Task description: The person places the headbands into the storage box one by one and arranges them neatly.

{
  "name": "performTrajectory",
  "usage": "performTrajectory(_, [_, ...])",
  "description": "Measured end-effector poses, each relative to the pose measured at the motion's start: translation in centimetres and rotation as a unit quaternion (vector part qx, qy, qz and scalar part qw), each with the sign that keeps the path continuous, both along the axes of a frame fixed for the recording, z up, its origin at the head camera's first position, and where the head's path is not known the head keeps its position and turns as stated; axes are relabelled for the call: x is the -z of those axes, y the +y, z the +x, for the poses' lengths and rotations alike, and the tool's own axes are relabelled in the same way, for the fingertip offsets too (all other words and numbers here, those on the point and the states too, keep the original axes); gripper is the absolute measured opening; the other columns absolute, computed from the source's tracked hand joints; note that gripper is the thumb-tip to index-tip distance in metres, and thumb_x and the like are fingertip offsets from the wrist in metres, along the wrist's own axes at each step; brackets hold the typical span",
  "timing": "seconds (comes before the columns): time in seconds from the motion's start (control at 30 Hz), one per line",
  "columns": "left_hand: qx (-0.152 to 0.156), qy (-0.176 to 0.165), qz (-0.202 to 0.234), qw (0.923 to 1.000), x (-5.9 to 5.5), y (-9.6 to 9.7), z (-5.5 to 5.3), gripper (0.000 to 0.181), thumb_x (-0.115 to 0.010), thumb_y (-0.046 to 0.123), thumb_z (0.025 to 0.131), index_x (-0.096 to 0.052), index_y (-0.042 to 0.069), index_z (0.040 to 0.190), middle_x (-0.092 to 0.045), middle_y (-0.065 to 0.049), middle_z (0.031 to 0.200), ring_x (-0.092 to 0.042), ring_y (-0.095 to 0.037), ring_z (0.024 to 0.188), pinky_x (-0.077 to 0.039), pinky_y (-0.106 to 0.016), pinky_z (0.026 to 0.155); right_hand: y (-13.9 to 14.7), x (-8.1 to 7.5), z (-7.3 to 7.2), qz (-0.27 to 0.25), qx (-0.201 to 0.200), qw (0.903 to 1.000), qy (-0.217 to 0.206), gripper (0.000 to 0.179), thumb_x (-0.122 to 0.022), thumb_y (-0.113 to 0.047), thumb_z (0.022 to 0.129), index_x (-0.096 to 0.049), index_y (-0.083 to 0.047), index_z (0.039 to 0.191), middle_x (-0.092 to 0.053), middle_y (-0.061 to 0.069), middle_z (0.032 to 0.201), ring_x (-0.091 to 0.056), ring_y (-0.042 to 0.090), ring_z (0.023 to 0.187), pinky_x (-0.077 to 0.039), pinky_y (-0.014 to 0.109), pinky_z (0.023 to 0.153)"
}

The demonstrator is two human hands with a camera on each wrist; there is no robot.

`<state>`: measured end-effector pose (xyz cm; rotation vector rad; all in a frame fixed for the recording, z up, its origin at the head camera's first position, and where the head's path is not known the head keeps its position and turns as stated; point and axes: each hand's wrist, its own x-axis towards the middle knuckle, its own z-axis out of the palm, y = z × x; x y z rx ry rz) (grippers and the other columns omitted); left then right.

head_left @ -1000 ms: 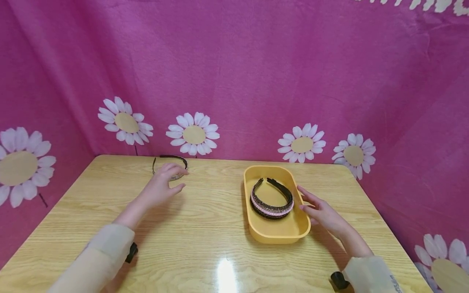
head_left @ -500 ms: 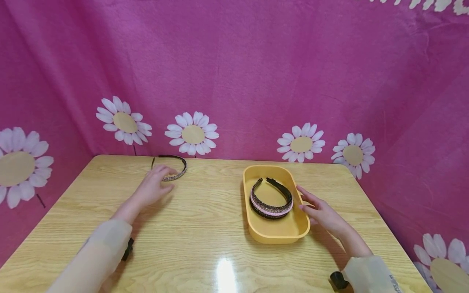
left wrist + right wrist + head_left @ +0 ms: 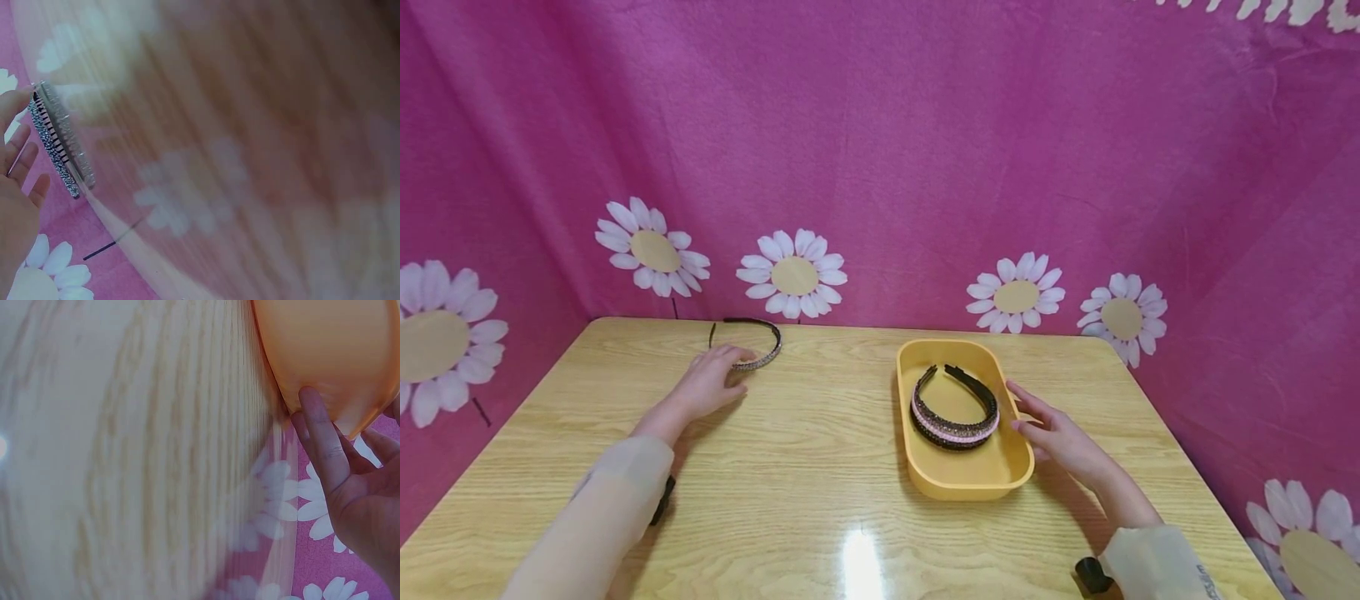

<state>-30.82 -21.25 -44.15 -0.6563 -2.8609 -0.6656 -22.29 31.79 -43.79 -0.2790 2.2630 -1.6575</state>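
Note:
A thin dark headband (image 3: 769, 357) with a glittery front lies at the back left of the table; its stones show in the left wrist view (image 3: 53, 147). My left hand (image 3: 703, 385) is over its front left part, thumb and fingers apart, one fingertip right at the band's end in the left wrist view. A yellow tray (image 3: 973, 485) holds stacked headbands (image 3: 957, 429), brown, pink and black, with their ends toward the back. Against the tray's right side rests my right hand (image 3: 1063, 442), its fingers extended along the outer wall.
The wood-grain table (image 3: 820, 433) reaches back to a magenta cloth (image 3: 880, 167) printed with white daisies. Dark straps (image 3: 1093, 575) sit at the sleeve cuffs. A bright light reflection lies at the table's front middle.
My left hand has moved left and lower toward the glittery headband, uncovering more of its right side. The right hand and the tray have stayed in place.

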Motion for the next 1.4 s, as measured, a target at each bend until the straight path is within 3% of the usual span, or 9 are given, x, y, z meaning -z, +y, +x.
performTrajectory(0.2, [-0.008,-0.02,-0.011,0.9997,0.1,0.0,-0.2,0.048,-0.07,0.01,0.081,-0.052,0.001,0.126,-0.049,-0.024,0.133,-0.033,-0.046,0.129,-0.022,-0.064,0.104,0.0,-0.1,0.2,-0.007,-0.005,1.0,0.003,0.066,-0.05,-0.016,0.097,-0.013,-0.016,0.152,-0.017,0.032,0.149,-0.05,0.043,0.118,-0.054,0.042,0.079])
performTrajectory(0.63, [0.003,0.007,-0.012,0.9999,0.3,0.1,-0.5,0.042,-0.072,0.009,0.077,-0.057,0.002,0.117,-0.063,-0.014,0.105,-0.053,-0.034,0.106,-0.036,-0.057,0.09,0.0,0.1,0.2,-0.011,-0.001,0.9999,-0.001,0.066,-0.05,-0.018,0.097,-0.014,-0.017,0.152,-0.017,0.031,0.15,-0.053,0.04,0.115,-0.054,0.044,0.08])
performTrajectory(1.0, [0.015,0.008,-0.015,0.9998,0.1,0.0,-0.3,0.024,-0.074,0.003,0.076,-0.062,0.01,0.095,-0.059,-0.005,0.089,-0.051,-0.026,0.094,-0.037,-0.048,0.08,0.1,0.1,0.1,-0.006,0.002,1.0,0.003,0.066,-0.052,-0.021,0.097,-0.015,-0.019,0.152,-0.02,0.03,0.15,-0.055,0.038,0.113,-0.054,0.043,0.079])
performTrajectory(1.4, [0.034,-0.003,-0.022,0.9992,-0.1,0.0,0.6,0.021,-0.073,0.0,0.076,-0.059,0.014,0.084,-0.055,0.003,0.076,-0.049,-0.016,0.077,-0.033,-0.036,0.069,0.0,0.2,0.0,-0.004,0.001,1.0,0.005,0.066,-0.051,-0.02,0.097,-0.015,-0.018,0.152,-0.019,0.028,0.151,-0.054,0.037,0.114,-0.054,0.042,0.079])
